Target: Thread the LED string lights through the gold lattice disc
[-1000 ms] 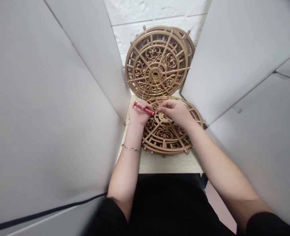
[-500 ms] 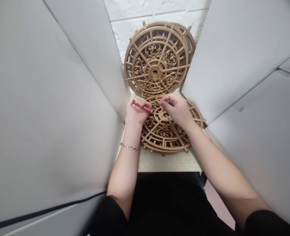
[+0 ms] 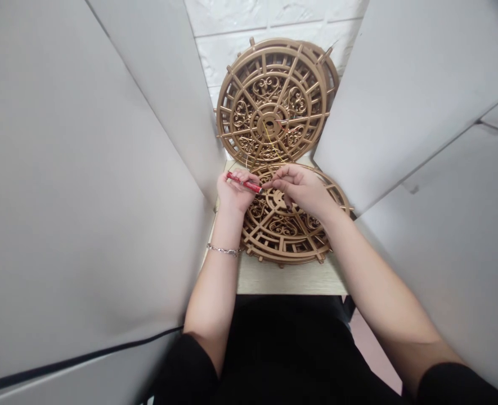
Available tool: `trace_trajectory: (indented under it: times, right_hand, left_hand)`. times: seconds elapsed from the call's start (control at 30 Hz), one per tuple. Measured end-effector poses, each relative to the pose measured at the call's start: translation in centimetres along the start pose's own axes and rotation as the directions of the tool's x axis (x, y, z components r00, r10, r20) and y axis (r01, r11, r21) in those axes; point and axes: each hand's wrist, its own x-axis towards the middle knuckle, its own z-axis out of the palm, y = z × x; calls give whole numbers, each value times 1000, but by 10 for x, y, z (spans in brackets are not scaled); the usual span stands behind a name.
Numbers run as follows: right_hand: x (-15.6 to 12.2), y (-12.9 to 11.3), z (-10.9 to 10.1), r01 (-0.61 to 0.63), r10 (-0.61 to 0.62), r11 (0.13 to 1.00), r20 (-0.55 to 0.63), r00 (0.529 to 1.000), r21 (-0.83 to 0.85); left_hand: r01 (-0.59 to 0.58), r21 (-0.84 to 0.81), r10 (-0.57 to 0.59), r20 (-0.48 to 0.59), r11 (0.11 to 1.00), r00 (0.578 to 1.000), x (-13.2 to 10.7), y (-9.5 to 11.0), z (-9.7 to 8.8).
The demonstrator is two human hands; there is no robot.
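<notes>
My left hand (image 3: 234,194) is closed around a slim red pen-like tool (image 3: 244,183) with a metallic end pointing right; its exact kind does not show. My right hand (image 3: 301,188) hovers just beside that end, fingers partly spread, one fingertip close to or touching the tool. Beneath both hands lies a round gold-coloured openwork grille (image 3: 282,242) with scroll patterns, stacked on similar ones. A second gold grille (image 3: 269,104) leans upright behind. From its centre a thin yellow wire (image 3: 269,135) runs down towards my right hand. Whether my right fingers touch the wire is hidden.
The grilles stand on a pale wooden board (image 3: 291,279). Light grey panels rise close on the left (image 3: 105,185) and right (image 3: 400,107). A white brick-patterned wall (image 3: 232,19) is behind. A black cord (image 3: 80,357) runs along the lower left.
My right hand's fingers have gone from pinched together to more spread, and have reached left to the tool's end. My left hand stays in place with the red tool.
</notes>
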Motion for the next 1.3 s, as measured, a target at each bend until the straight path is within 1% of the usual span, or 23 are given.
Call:
trace_trajectory:
  times: [0.1,0.2,0.3,0.4,0.5,0.63,0.8,0.93,1.03,1.1,1.2,1.3]
  right_hand:
    - [0,-1,0,-2,1,999,-15,1000,-46]
    - [2,-1,1,51,-58,991,-49,997,-123]
    - [4,3,2,96,-100,985,-16,995,-140]
    - [5,8,4,99,-98,978,14,995,-183]
    - [5,10,6,103,-109,963,-9,994,-248]
    - [3,9,8,115,-137,943,-49,989,-311]
    - [0,6,8,136,-175,904,-60,983,-405]
    - [-1,4,6,163,-219,865,-64,974,-474]
    - [-1,3,4,195,-253,859,-60,966,-474]
    - [-2,1,2,212,-263,874,-58,963,-438]
    - [-1,0,-2,215,-255,915,-75,964,-340]
    - [1,0,-8,189,-225,951,-130,966,-243]
  left_hand:
    - [10,-14,-10,-12,1000,1000,0,-1,-1]
    - [25,-36,-25,-19,999,1000,0,-1,-1]
    - [56,-92,-57,-4,994,998,2,-1,0]
    - [59,-118,-60,-7,991,998,3,0,1]
    - [52,-109,-54,-13,993,998,2,-1,2]
    - [41,-78,-41,6,996,999,-1,-2,5]
    - [41,-65,-39,19,997,999,-2,-4,6]
    - [26,-30,-24,64,999,998,-2,-3,6]
    - [2,12,-4,145,1000,989,-4,-4,8]
    - [-1,43,-7,184,999,983,-6,-5,11]
    - [5,121,-26,173,993,985,-9,-8,15]
    - [43,205,-76,159,978,984,-13,-10,17]
